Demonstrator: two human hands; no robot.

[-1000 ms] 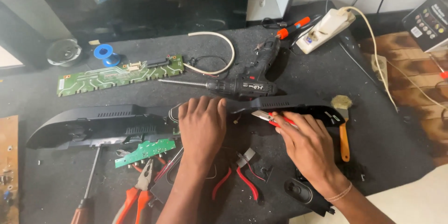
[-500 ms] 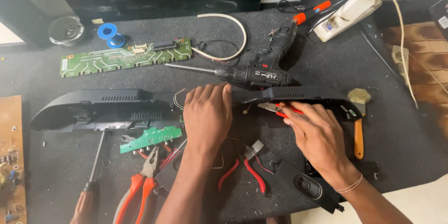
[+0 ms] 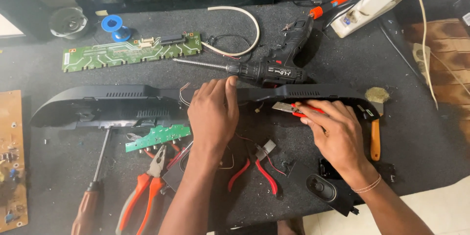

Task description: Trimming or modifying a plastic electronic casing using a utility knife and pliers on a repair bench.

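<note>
Nearest, red cutters [image 3: 254, 174] lie idle on the surface. The left hand [image 3: 213, 112] presses flat, unclenched, on the long black casing [image 3: 122, 102]; the right hand [image 3: 335, 130] grasps a red knife [image 3: 293, 109] against its rim. Better to cut slowly, away from the bracing fingers. Beyond lies the drill [image 3: 274, 71].

Black casing [image 3: 122, 99]; red-handled knife [image 3: 299, 110]; green circuit board [image 3: 132, 51]; blue spool [image 3: 115, 24]

We have one view only, head-worn, looking steeply down and forward over a dark workbench [image 3: 58, 166]. It sits close: our forearms enter from the bottom edge, the bench fills the frame, its far edge runs along the top. No second view shares the scene.
</note>
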